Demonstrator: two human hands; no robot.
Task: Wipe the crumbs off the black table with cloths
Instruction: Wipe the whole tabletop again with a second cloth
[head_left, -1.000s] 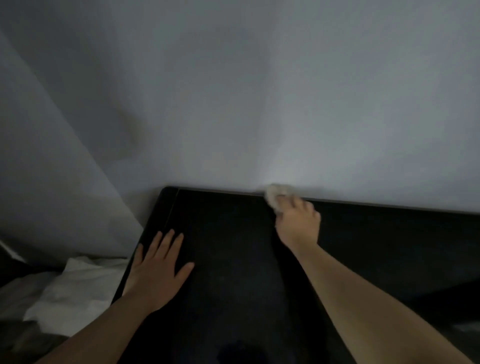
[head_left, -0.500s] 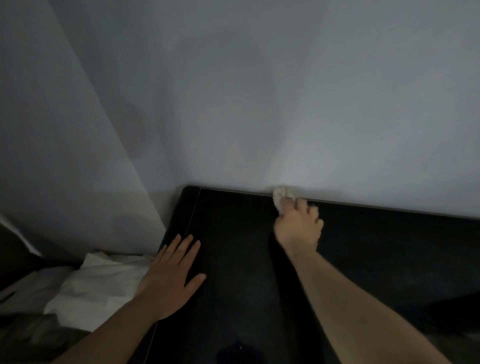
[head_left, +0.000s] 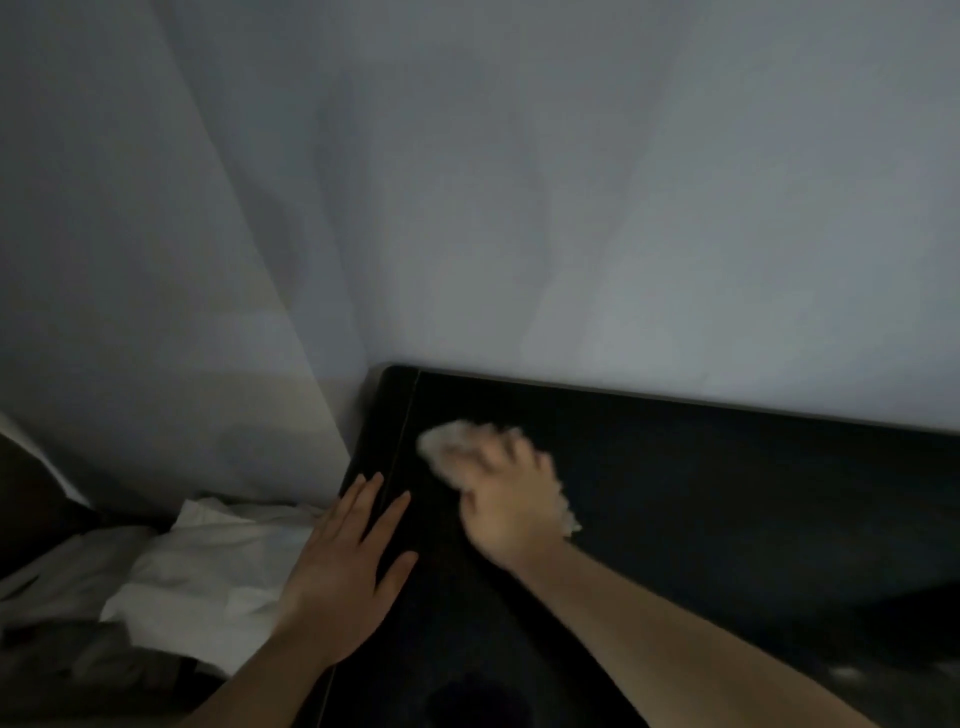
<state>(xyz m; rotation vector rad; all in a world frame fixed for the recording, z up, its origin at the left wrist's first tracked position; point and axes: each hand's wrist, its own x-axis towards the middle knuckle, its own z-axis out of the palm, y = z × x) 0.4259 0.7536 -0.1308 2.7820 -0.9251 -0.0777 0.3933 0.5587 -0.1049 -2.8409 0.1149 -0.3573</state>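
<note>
Pale grey-blue walls meet in a dim corner, and the black worktop sits pushed into that corner, its far edge running along the wall beyond both hands.

The left hand lies flat on the worktop near its left edge, palm down. Its fingers are straight and slightly spread and its thumb points toward the right hand; it holds nothing. A thin line in the surface runs from under its fingers toward the far corner.

Just to the right of it and a little farther from the body, the right hand rests on top of a light-coloured cloth on the worktop. Part of the cloth pokes out past the fingertips toward the corner, and a frayed bit shows at the hand's outer side. The right hand and the cloth are smeared by motion blur, so I cannot tell whether the fingers curl into the cloth or only press it flat. No crumbs can be made out on the dark surface around either hand.

Left of the left hand, off the worktop's edge and lower down, lies crumpled white fabric.
</note>
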